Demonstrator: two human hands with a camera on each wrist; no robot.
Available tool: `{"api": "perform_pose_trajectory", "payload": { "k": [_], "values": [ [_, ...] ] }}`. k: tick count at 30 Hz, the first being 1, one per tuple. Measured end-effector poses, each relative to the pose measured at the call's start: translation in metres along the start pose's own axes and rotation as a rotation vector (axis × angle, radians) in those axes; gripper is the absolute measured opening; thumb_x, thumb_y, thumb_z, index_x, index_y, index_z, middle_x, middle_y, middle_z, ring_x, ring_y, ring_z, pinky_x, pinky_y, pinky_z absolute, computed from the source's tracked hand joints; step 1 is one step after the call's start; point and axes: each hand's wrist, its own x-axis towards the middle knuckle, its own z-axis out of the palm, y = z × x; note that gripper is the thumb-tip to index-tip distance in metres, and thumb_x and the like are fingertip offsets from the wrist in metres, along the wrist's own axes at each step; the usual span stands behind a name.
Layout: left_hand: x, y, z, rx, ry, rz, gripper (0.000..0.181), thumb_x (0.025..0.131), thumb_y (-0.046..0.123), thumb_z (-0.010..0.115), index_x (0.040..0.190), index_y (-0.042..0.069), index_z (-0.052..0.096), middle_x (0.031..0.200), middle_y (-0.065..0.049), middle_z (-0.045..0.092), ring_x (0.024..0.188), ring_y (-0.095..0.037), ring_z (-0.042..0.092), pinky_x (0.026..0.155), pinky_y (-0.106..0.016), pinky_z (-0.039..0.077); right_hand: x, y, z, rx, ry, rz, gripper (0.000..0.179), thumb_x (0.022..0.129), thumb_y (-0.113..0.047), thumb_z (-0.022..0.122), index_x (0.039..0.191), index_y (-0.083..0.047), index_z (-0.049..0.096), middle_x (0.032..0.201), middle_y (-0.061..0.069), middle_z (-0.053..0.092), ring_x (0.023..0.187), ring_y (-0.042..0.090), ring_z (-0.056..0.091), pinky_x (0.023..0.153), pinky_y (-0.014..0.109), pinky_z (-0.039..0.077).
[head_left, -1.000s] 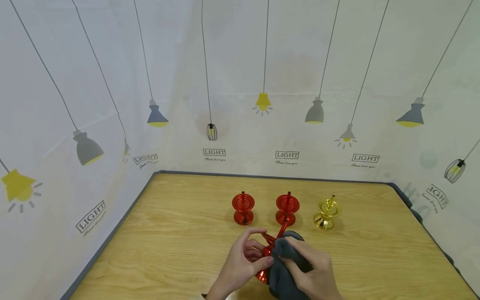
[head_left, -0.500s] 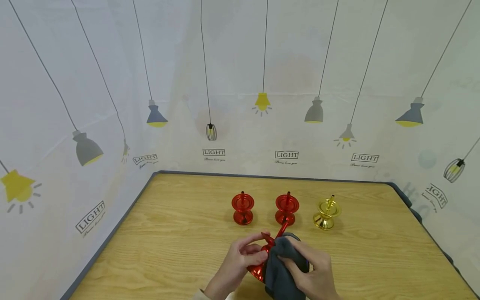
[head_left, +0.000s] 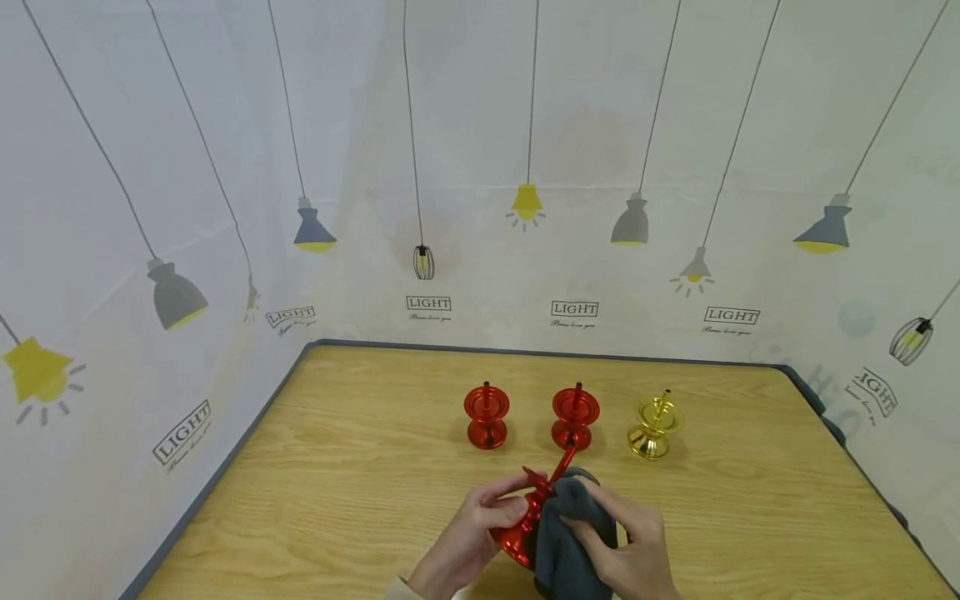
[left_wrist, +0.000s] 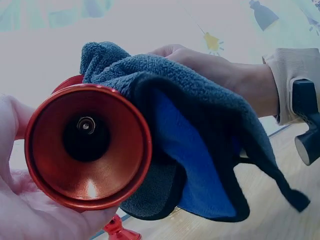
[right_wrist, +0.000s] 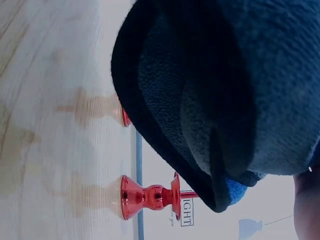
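Note:
My left hand [head_left: 472,529] grips a shiny red candle holder [head_left: 517,540] that leans to the right, its spike pointing up and away. In the left wrist view its round hollow base [left_wrist: 87,190] faces the camera. My right hand [head_left: 633,542] pinches a dark grey-blue cloth [head_left: 566,533] against the holder's right side, covering part of its stem and cup. The cloth's bright blue underside [left_wrist: 192,160] hangs in folds in the left wrist view. In the right wrist view the cloth hides the right fingers and the held holder.
Beyond the hands stand two upright red candle holders, one on the left [head_left: 487,417] and one in the middle [head_left: 575,417], with a gold candle holder [head_left: 655,427] to their right. The wooden table [head_left: 337,467] meets a white sheet [head_left: 480,150] printed with lamps.
The held candle holder has tilted, its base shifting left and slightly up. My left fingers have drawn in closer around it. The cloth stays against its side; the standing holders have not moved.

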Motion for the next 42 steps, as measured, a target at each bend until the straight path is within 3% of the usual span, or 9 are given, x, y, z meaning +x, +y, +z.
{"api": "perform_pose_trajectory", "payload": {
  "k": [7,14,18,22,25,28,33,42],
  "values": [
    [0.0,-0.002,-0.002,-0.055,-0.033,-0.005,0.054,0.101,0.015,0.053,0.15,-0.006,0.041,0.111,0.007,0.072,0.098,-0.004,0.068,0.087,-0.023,0.055,-0.001,0.0,0.002,0.025,-0.006,-0.005,0.061,0.057,0.021,0.084,0.114,0.007,0.072,0.107,0.011,0.077,0.107,0.002,0.07,0.091,0.015,0.053],
    [0.0,-0.004,-0.003,-0.095,-0.047,-0.052,0.048,0.102,0.018,0.05,0.145,-0.002,0.045,0.112,0.007,0.069,0.099,-0.004,0.065,0.088,-0.024,0.053,0.0,0.0,0.001,0.007,-0.002,-0.018,0.055,0.06,0.017,0.086,0.112,0.007,0.072,0.103,0.013,0.077,0.106,0.003,0.07,0.091,0.015,0.053],
    [0.002,-0.005,0.0,-0.01,-0.017,-0.041,0.053,0.103,0.016,0.053,0.149,-0.007,0.04,0.109,0.006,0.071,0.099,-0.004,0.067,0.089,-0.024,0.054,-0.001,0.001,0.001,-0.005,0.013,-0.051,0.042,0.07,0.009,0.086,0.11,0.007,0.073,0.1,0.017,0.077,0.104,0.004,0.071,0.092,0.016,0.052],
    [0.003,-0.006,0.006,0.184,0.115,0.032,0.052,0.099,0.018,0.066,0.142,-0.006,0.049,0.1,0.004,0.072,0.091,-0.006,0.067,0.084,-0.023,0.054,-0.002,0.002,0.0,-0.039,0.012,-0.068,0.033,0.078,0.001,0.085,0.109,0.005,0.073,0.098,0.017,0.076,0.1,0.006,0.072,0.093,0.015,0.051],
    [0.004,-0.007,0.01,0.32,0.201,0.095,0.049,0.094,0.018,0.073,0.136,-0.001,0.056,0.097,0.0,0.072,0.086,-0.01,0.067,0.078,-0.023,0.054,-0.002,0.001,-0.002,-0.063,-0.009,-0.058,0.035,0.076,0.002,0.085,0.11,0.002,0.074,0.1,0.016,0.076,0.099,0.009,0.072,0.094,0.014,0.051],
    [0.006,-0.01,0.01,0.393,0.244,0.134,0.044,0.091,0.017,0.077,0.13,0.001,0.062,0.101,-0.005,0.074,0.087,-0.012,0.067,0.077,-0.023,0.054,-0.003,0.0,-0.004,-0.078,-0.03,-0.046,0.045,0.069,0.01,0.086,0.111,0.001,0.074,0.101,0.015,0.076,0.099,0.01,0.072,0.095,0.014,0.05],
    [0.006,-0.012,0.009,0.463,0.269,0.143,0.041,0.088,0.016,0.08,0.125,0.002,0.068,0.106,-0.009,0.073,0.092,-0.013,0.066,0.081,-0.022,0.054,-0.004,-0.001,-0.005,-0.101,-0.044,-0.035,0.053,0.062,0.015,0.085,0.112,-0.002,0.074,0.1,0.013,0.076,0.097,0.01,0.072,0.094,0.013,0.05],
    [0.006,-0.013,0.009,0.456,0.25,0.164,0.046,0.091,0.018,0.077,0.133,0.002,0.065,0.109,-0.013,0.072,0.089,-0.013,0.067,0.077,-0.022,0.054,-0.004,0.002,-0.008,-0.065,-0.062,-0.032,0.045,0.072,0.0,0.089,0.114,-0.003,0.074,0.104,0.01,0.077,0.098,0.011,0.073,0.094,0.015,0.051]
  ]
}}
